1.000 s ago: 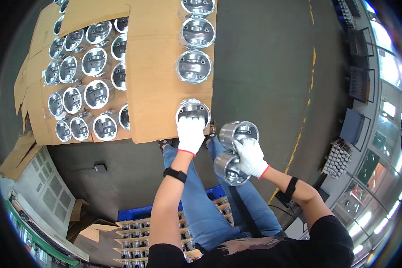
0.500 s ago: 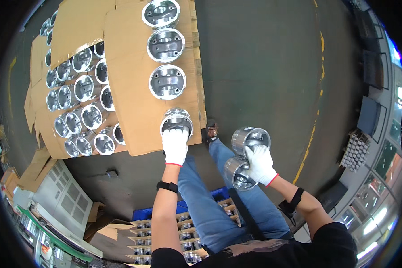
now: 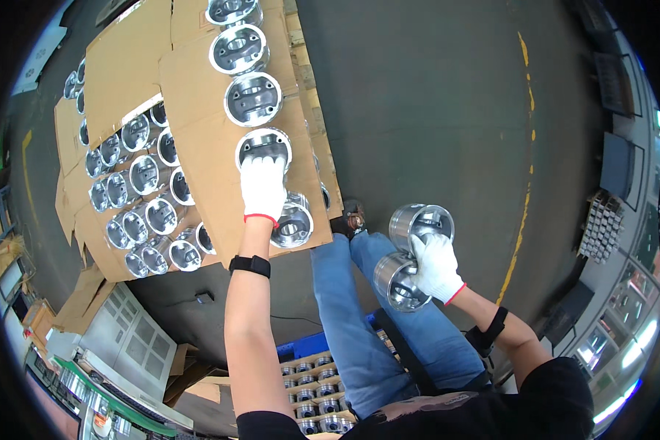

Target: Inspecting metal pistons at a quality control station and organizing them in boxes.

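My left hand (image 3: 262, 187), in a white knitted glove with a red cuff, has its fingers hooked into the open end of a silver piston (image 3: 264, 141) on the cardboard. Just nearer to me, beside that wrist, sits another piston (image 3: 294, 223). Farther along the same row stand more pistons (image 3: 253, 99), their open ends showing. My right hand (image 3: 437, 268), gloved alike, is closed on two pistons held together over my right leg. One is an upper piston (image 3: 420, 223), the other a lower piston (image 3: 401, 283). The right fingertips are partly hidden inside them.
The cardboard sheet (image 3: 198, 154) lies on a stack on a wooden pallet (image 3: 308, 81). More pistons (image 3: 145, 174) stand in rows to its left. Below my legs is a blue crate (image 3: 301, 346) with divided rows of pistons. A white cabinet (image 3: 136, 334) stands at lower left.
My left hand has moved from the nearest piston to the one beyond it, leaving the nearest on the cardboard. My right hand still holds its two pistons. The view has shifted and turned slightly.
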The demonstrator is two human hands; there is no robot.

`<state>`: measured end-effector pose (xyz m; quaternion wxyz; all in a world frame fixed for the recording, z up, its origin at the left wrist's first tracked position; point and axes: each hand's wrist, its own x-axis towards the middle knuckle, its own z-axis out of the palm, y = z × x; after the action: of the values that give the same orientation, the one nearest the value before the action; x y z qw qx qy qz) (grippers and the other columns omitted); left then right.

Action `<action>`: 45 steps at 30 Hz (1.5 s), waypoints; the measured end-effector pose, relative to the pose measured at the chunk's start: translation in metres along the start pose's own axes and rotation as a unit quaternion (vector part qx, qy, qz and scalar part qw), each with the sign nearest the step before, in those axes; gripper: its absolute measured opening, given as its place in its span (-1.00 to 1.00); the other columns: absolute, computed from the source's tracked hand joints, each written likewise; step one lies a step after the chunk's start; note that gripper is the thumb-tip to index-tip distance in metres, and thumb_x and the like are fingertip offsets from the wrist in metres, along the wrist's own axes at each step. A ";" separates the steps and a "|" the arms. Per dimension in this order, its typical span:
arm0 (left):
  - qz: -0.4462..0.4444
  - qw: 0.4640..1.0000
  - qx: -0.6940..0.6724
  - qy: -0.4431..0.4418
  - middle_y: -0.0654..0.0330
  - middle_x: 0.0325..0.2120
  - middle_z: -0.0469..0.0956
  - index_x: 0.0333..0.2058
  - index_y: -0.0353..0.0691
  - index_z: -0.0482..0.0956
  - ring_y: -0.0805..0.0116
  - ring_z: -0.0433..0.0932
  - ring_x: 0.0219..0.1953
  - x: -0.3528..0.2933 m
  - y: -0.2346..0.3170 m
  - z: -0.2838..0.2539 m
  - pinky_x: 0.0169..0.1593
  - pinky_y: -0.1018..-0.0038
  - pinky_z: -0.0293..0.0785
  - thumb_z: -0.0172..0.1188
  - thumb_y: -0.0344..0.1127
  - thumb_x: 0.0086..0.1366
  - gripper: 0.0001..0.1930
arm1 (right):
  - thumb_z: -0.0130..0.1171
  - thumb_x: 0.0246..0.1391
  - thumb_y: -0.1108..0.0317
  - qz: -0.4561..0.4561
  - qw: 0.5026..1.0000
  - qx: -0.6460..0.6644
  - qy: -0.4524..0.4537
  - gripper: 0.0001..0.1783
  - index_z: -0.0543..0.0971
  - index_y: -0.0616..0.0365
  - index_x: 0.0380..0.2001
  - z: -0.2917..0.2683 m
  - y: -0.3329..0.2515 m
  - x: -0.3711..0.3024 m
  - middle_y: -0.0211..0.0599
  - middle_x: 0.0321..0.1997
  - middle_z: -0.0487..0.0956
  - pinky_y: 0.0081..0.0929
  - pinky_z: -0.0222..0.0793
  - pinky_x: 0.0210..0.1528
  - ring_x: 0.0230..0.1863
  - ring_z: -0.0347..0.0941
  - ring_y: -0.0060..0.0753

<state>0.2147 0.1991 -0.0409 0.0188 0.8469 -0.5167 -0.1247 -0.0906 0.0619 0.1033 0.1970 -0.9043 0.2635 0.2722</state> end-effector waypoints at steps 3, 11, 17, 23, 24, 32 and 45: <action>0.011 1.000 -0.024 0.000 0.11 -0.45 0.48 -0.26 -0.14 0.51 0.16 0.45 -0.27 -0.004 0.003 0.011 -0.10 0.22 0.29 0.20 -0.29 0.02 -0.74 | 0.31 -0.40 0.24 0.011 1.000 -0.011 -0.013 -0.29 0.41 0.17 -0.04 -0.005 -0.010 0.000 0.00 -0.19 0.43 -0.09 0.19 0.01 -0.10 0.36 0.03; -0.003 0.994 -0.107 -0.022 0.12 -0.44 0.51 -0.29 -0.10 0.54 0.17 0.47 -0.25 -0.021 0.002 0.005 -0.01 0.16 0.26 0.12 -0.28 0.07 -0.80 | 0.31 -0.38 0.11 -0.026 0.996 -0.054 -0.068 -0.24 0.41 0.21 -0.01 -0.048 -0.078 0.019 0.09 -0.15 0.41 -0.08 0.28 -0.03 -0.09 0.32 0.11; 0.050 0.961 -0.236 0.133 0.05 -0.16 0.46 -0.15 -0.08 0.51 0.02 0.38 -0.02 -0.032 -0.025 -0.054 0.17 0.11 0.17 0.30 -0.20 -0.10 -0.56 | 0.28 -0.33 0.14 -0.155 0.987 -0.042 -0.016 -0.33 0.42 0.24 -0.08 -0.128 -0.158 0.060 0.11 -0.31 0.47 -0.08 0.38 -0.20 -0.30 0.44 0.13; -0.229 0.953 -0.180 0.079 0.01 0.18 0.24 0.09 0.00 0.39 -0.07 0.13 0.25 -0.045 -0.108 -0.049 0.31 0.06 -0.07 0.26 -0.05 0.02 -0.39 | 0.26 -0.35 0.28 -0.329 0.944 -0.015 -0.008 -0.35 0.41 0.22 -0.06 -0.189 -0.243 0.146 0.10 -0.26 0.49 -0.07 0.39 -0.15 -0.22 0.44 0.16; -0.248 0.957 -0.147 0.041 0.01 0.21 0.19 0.12 0.01 0.36 -0.06 0.08 0.28 -0.042 -0.121 -0.041 0.33 0.05 -0.14 0.23 -0.02 0.03 -0.37 | 0.25 -0.35 0.29 -0.353 0.935 -0.019 -0.010 -0.34 0.41 0.24 -0.05 -0.192 -0.256 0.165 0.11 -0.26 0.49 -0.06 0.38 -0.14 -0.21 0.43 0.17; -0.431 0.877 -0.191 -0.095 0.01 0.30 -0.04 0.23 0.18 0.16 -0.18 -0.16 0.33 0.004 -0.126 0.024 0.29 -0.18 -0.37 0.36 0.21 -0.29 0.02 | 0.31 -0.44 0.27 -0.417 0.905 -0.069 -0.040 -0.37 0.41 0.18 -0.15 -0.208 -0.320 0.376 0.09 -0.21 0.47 -0.08 0.35 -0.10 -0.14 0.40 0.17; -0.431 0.852 -0.233 -0.185 -0.03 0.29 -0.03 0.24 0.20 0.12 -0.18 -0.20 0.33 0.015 -0.135 0.013 0.29 -0.19 -0.46 0.41 0.30 -0.41 0.14 | 0.30 -0.27 0.12 -0.222 0.949 -0.176 0.138 -0.52 0.49 0.10 -0.23 -0.246 -0.296 0.635 -0.05 -0.32 0.60 -0.25 0.45 -0.09 -0.22 0.55 -0.06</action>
<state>0.3355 0.2503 -0.0779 0.0646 0.9167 -0.0496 -0.3912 0.6305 -0.0637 -0.0218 0.0516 -0.9890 0.0284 0.1359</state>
